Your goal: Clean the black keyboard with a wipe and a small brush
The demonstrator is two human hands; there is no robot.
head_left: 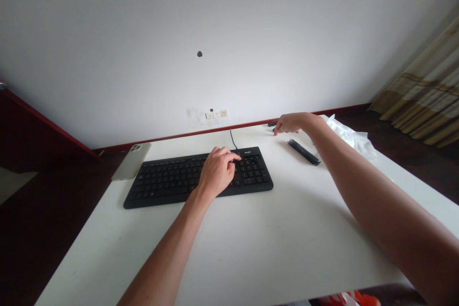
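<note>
As I watch through the head camera, my left hand (pixel 217 172) lies over the right half of the black keyboard (pixel 179 181), its fingers (pixel 233 157) curled and loosely together, with the tips on the keys beside the number pad. They are clamped on nothing, though I cannot tell whether they are pressing a key or only resting. Farther out, my right hand (pixel 290 123) reaches across the white desk (pixel 107 248) toward its far edge, with the fingers (pixel 277 129) bent downward. They sit just beside a small dark object (pixel 272 124), mostly hidden, and I cannot tell whether they touch or hold it. A slim black bar (pixel 304 151) lies near that hand but apart from it, with crumpled white plastic (pixel 349 136) beyond. Left of the keyboard lies a pale smartphone (pixel 131 161), cameras up. The keyboard cable (pixel 233 139) runs back toward the wall, below a power socket (pixel 215 114), and a striped curtain (pixel 419 91) hangs far right.
</note>
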